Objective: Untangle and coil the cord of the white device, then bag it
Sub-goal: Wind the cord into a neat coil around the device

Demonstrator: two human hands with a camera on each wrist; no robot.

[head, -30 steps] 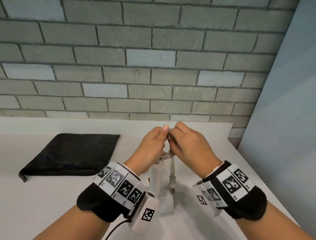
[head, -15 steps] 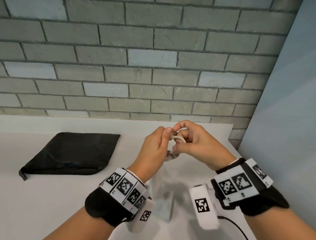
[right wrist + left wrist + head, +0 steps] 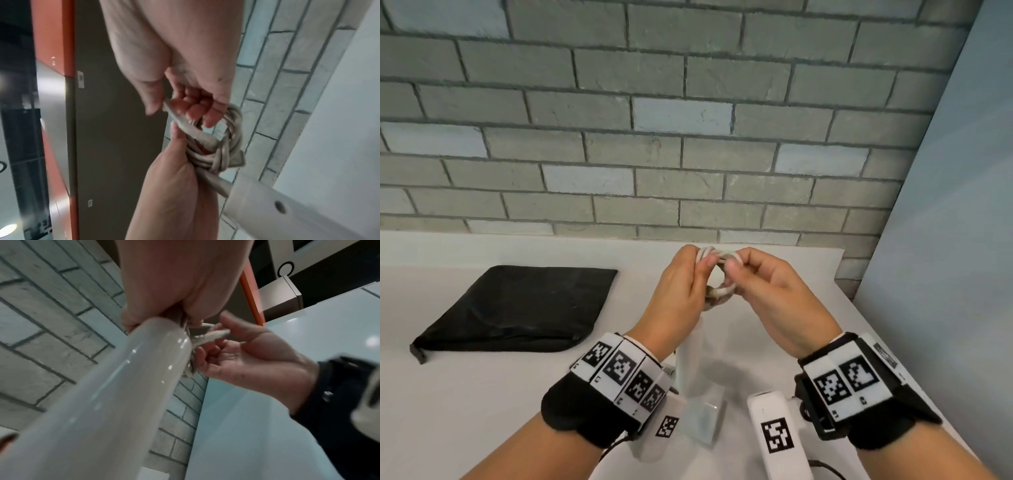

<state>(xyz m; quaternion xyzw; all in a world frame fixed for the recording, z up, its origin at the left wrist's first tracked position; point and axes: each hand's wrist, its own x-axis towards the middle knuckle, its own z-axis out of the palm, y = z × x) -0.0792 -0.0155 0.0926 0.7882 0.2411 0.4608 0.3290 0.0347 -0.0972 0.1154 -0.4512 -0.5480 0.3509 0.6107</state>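
Observation:
The white device (image 3: 693, 359) is a smooth tube that hangs below my hands above the table; its rounded body (image 3: 115, 394) fills the left wrist view. Its white cord (image 3: 717, 270) is wound into a small coil (image 3: 222, 146) between both hands. My left hand (image 3: 690, 284) grips one side of the coil. My right hand (image 3: 743, 274) pinches the cord's plug end (image 3: 180, 120) between thumb and fingers at the coil's other side. The black bag (image 3: 517, 308) lies flat on the white table, to the left of my hands.
The white table (image 3: 465, 394) runs back to a grey brick wall (image 3: 654, 154). A pale blue panel (image 3: 945, 240) stands at the table's right edge. Tracking bands and white wrist cameras (image 3: 777, 435) sit on both wrists.
Both hands rose from low over the table. The cord's hanging end has been brought up into the coil, and my right hand turned palm-up with the plug end pinched.

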